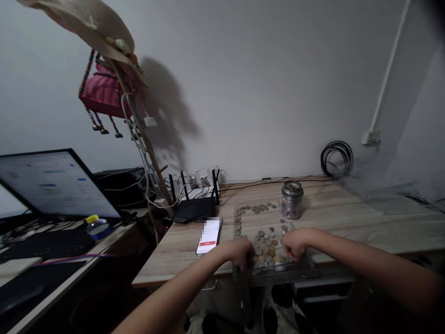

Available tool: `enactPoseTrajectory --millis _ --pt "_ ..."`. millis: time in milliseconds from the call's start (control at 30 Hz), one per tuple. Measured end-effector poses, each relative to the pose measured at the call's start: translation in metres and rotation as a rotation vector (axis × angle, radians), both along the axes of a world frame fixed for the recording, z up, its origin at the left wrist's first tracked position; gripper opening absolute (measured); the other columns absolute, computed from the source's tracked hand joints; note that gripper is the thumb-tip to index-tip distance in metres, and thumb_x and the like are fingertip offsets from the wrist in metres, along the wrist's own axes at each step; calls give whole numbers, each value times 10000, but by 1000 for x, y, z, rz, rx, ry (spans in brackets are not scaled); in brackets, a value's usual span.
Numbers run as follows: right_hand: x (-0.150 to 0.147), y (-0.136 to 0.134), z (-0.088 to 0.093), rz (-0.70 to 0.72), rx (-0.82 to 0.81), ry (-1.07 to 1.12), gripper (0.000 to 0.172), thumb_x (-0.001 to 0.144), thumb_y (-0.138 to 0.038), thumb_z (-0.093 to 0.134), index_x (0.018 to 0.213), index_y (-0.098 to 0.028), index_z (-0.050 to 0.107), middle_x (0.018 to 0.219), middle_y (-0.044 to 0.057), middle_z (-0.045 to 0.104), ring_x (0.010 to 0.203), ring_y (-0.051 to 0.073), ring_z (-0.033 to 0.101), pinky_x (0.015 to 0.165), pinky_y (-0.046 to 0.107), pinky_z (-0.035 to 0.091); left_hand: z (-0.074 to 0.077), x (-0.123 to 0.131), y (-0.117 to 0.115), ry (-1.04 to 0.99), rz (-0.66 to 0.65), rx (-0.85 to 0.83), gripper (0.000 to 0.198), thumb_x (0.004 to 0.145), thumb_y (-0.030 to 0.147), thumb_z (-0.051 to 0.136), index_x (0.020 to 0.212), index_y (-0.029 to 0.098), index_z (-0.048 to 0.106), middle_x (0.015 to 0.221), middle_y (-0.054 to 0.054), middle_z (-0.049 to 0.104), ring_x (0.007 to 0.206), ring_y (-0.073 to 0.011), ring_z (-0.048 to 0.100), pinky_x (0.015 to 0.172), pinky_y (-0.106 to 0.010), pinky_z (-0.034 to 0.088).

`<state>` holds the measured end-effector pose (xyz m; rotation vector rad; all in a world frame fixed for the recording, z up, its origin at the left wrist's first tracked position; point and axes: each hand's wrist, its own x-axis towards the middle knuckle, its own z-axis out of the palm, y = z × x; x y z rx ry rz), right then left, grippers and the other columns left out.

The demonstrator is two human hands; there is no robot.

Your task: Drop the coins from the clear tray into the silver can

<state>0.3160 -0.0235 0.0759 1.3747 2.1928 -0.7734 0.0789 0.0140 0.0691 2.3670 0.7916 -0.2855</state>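
Note:
Many loose coins (266, 248) lie in a pile on a clear plastic sheet (251, 225) at the table's front edge. More coins form a row at the back (259, 208) and a column on the left. At the sheet's left side, my left hand (243, 253) is closed with its fingers pointing down; its fingertips are in shadow. My right hand (295, 243) is closed at the right of the pile, fingers curled down. Whatever either hand holds is hidden. Behind my right hand stands a printed metal can (292, 200), upright, with an opening in its top.
A phone (209, 235) with a lit screen lies left of the coins, near a black router (194, 209). Coiled black cable (336, 158) and clear plastic (385, 190) are at the back right. A laptop (59, 185) and a yellow-capped bottle (98, 227) are on the left desk.

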Motion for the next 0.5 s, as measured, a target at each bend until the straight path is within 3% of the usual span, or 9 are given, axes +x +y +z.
enactPoseTrajectory --millis 100,233,300,400,500 --pt "3 3 -7 -66 -6 63 83 502 -146 608 584 -166 612 447 -77 482 433 75 452 503 207 368 -4 0 -5 -44 18 -97 164 500 91 575 634 180 609 523 42 554 465 -105 487 490 -217 382" --pt "9 18 -15 -237 -18 324 164 537 -211 613 689 -148 617 510 -61 542 459 76 506 481 184 381 -15 16 -1 -262 341 -244 191 505 107 606 679 164 551 525 50 533 416 -101 495 434 -208 370" --pt "9 27 -14 -304 -54 502 220 553 -262 628 737 -143 611 555 -45 572 484 85 532 481 187 402 -17 30 10 -437 556 -392 241 515 106 622 729 164 525 531 54 536 427 -104 512 445 -210 391" --pt "3 42 -4 -391 -98 793 299 545 -331 668 765 -141 596 613 -27 601 530 101 563 528 219 457 -15 53 35 -661 778 -740 116 611 128 592 705 141 526 558 36 545 490 -78 529 504 -182 424" --pt "-8 58 7 -448 -48 982 314 560 -354 673 776 -139 601 639 -16 615 550 102 573 575 241 481 -12 71 60 -651 813 -844 20 687 141 524 675 127 527 581 18 551 488 -51 510 476 -139 401"
